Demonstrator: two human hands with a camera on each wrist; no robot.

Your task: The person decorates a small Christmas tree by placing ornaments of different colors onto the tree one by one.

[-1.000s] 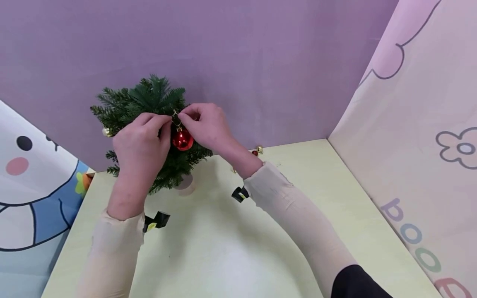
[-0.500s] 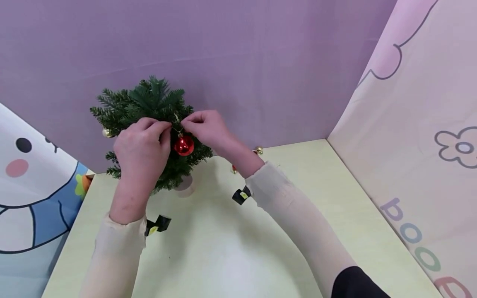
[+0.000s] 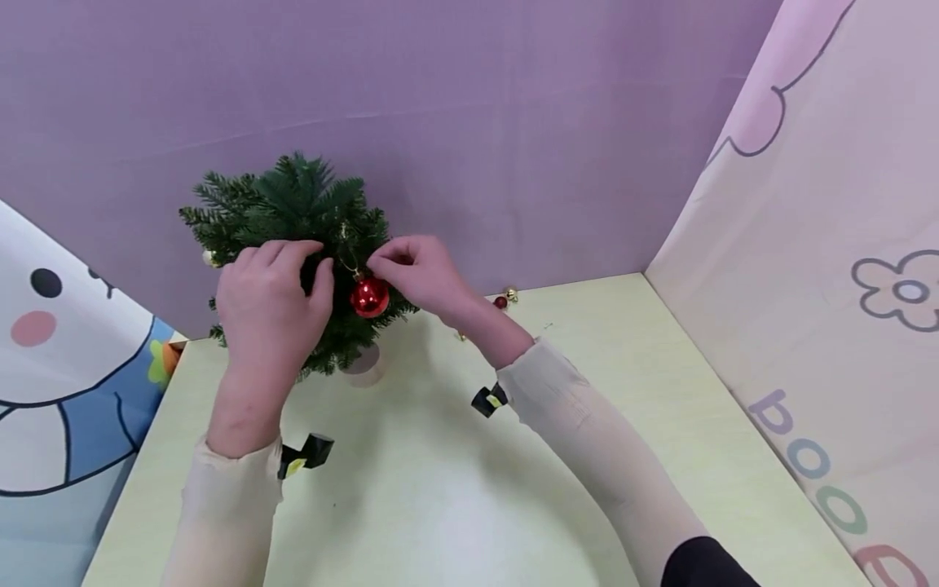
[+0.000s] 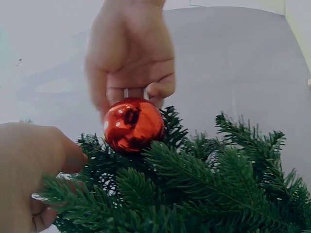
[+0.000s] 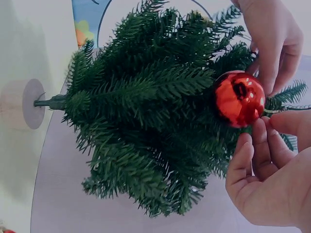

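A shiny red bauble [image 3: 369,297] hangs at the right front of a small green Christmas tree [image 3: 301,196], its thin gold string [image 3: 343,244] looping up into the branches. My right hand [image 3: 421,273] pinches thumb to forefinger at the string, just above the bauble's cap. In the right wrist view, its other fingers curl loosely under the bauble [image 5: 240,99]. Left of the bauble, my left hand [image 3: 267,302] is among the branches, thumb and forefinger parted, holding nothing visible. The left wrist view shows its fingertips partly hidden by needles.
The tree stands on a pale round base [image 3: 364,367] at the table's back left, close to the purple backdrop [image 3: 513,163]. A gold ornament [image 3: 209,258] hangs on its left side. Small red and gold ornaments [image 3: 511,294] lie at the table's back edge, beyond my right forearm.
My left thumb and forefinger have parted from their pinch by the string. The right hand and the bauble have moved down and slightly right.
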